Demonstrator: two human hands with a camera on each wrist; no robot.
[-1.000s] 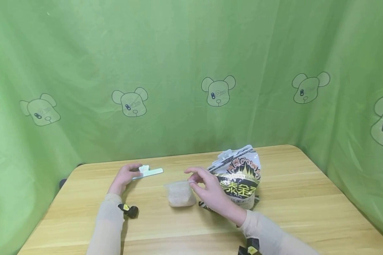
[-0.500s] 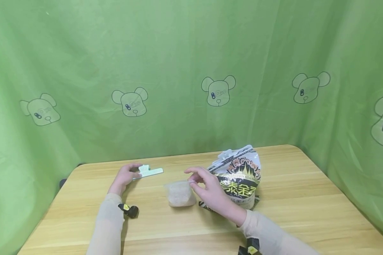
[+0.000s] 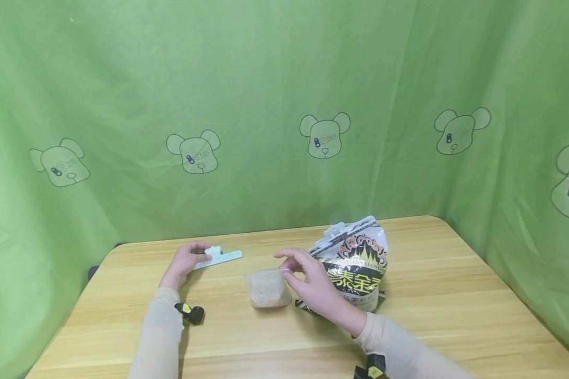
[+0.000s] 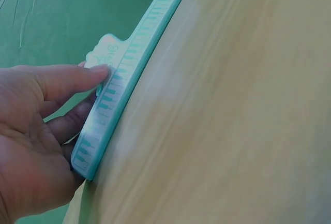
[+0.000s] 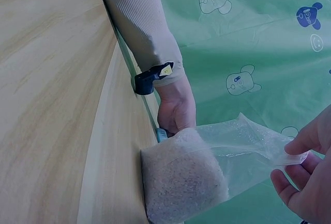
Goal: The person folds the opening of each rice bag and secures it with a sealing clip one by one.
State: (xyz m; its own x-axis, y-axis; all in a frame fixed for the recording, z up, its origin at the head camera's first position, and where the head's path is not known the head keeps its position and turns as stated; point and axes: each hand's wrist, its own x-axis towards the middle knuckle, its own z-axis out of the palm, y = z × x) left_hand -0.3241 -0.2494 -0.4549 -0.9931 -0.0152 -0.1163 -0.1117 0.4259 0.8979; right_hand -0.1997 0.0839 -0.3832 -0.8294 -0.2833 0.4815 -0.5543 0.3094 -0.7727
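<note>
My left hand grips a long mint-green bag clip with a piano-key pattern. In the left wrist view the thumb presses its scalloped white handle and the other fingers lie behind it. The clip stands close over the table toward the back left. My right hand pinches the top corner of a clear plastic bag between thumb and fingers. Pale grains fill the bag's lower part, which rests on the table, while its film top stretches up to the fingers.
A large printed bag in black, white and gold stands to the right, behind my right hand, with a pale clip across its folded top. A green curtain hangs behind the wooden table.
The bag clip in my left hand has tilted, so that its patterned face shows more, and its near end has shifted slightly left. My right hand and the clear bag have stayed in place.
</note>
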